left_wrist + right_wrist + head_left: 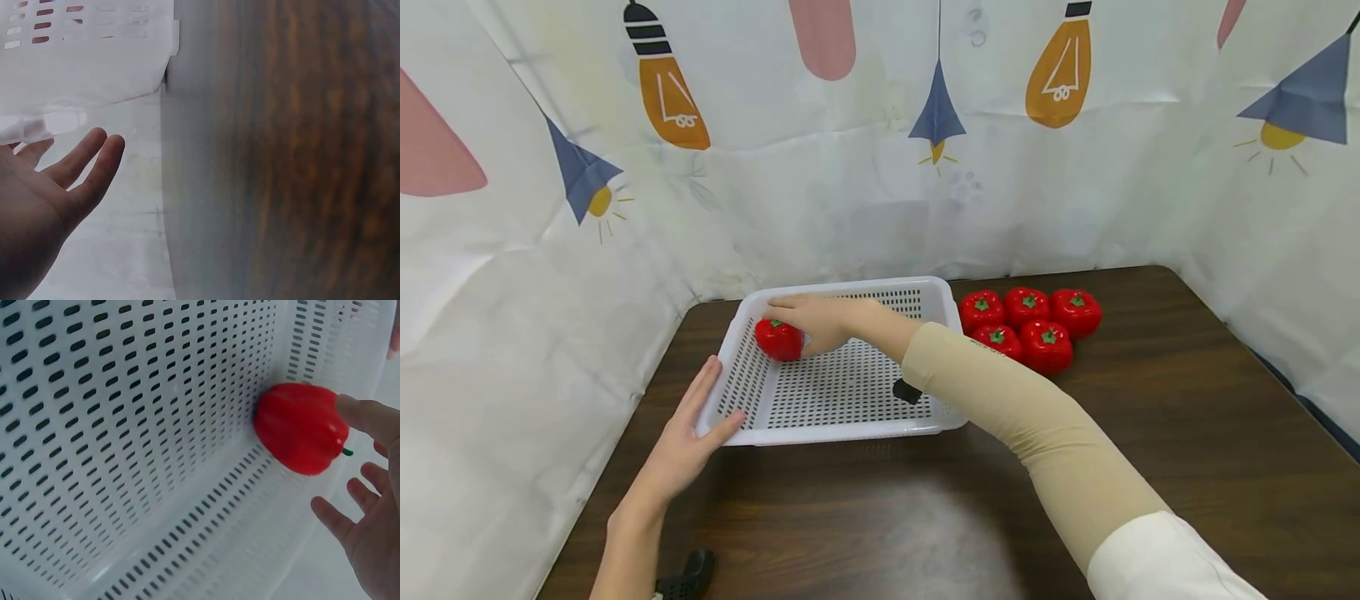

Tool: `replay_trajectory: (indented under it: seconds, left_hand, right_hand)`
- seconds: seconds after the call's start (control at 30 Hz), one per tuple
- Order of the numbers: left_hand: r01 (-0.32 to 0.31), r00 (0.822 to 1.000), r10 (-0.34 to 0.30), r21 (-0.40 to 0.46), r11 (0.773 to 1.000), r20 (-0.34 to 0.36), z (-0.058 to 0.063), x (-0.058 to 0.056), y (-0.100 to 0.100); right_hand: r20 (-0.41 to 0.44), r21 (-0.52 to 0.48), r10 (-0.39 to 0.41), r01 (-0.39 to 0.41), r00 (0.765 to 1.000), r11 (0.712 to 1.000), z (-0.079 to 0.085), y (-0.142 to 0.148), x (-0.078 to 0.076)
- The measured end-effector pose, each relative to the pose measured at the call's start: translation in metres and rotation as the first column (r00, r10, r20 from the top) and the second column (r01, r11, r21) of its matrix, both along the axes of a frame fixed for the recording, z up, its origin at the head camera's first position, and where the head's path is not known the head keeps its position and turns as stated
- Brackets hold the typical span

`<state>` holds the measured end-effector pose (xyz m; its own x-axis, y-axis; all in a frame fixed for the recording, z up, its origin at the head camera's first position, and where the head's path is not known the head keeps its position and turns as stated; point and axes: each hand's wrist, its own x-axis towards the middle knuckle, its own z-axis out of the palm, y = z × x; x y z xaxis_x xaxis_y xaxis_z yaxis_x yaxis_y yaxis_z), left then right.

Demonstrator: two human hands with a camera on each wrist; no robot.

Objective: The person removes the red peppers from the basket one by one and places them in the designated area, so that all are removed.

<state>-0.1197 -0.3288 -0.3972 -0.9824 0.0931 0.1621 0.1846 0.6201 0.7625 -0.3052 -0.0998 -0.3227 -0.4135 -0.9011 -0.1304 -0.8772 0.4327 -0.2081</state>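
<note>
A white perforated plastic basket (842,433) sits on the table, and one red bell pepper (778,340) with a green stem lies inside at its left end. My right hand (820,321) reaches over the basket beside this pepper. In the right wrist view, the thumb (359,412) overlaps the pepper (300,428), while the other fingers are spread apart from it. At the basket's near left corner, my left hand (681,446) rests with straight fingers along the outside and its thumb over the rim. The left wrist view shows its fingers (103,165) extended below the basket wall (81,69).
Several more red bell peppers (1047,346) stand in a cluster at the right of the basket on the dark wooden table (1187,467). A black object (697,573) is near the left wrist. Printed white curtains (865,200) enclose the table's back and sides.
</note>
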Motion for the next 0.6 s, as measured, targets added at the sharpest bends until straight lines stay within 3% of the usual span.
replay_trajectory:
  seconds: [0.23,0.6]
  left_hand:
    - [-0.001,1.0,0.001,0.003,1.0,-0.017,0.0,0.0,-0.002]
    - [0.004,1.0,-0.004,0.002,1.0,-0.008,-0.002,0.0,-0.002]
  right_hand:
    - [0.031,-0.018,-0.063,0.064,0.998,0.998,-0.011,-0.012,-0.001]
    - [-0.094,0.02,-0.118,0.121,0.989,0.992,-0.019,-0.016,0.002]
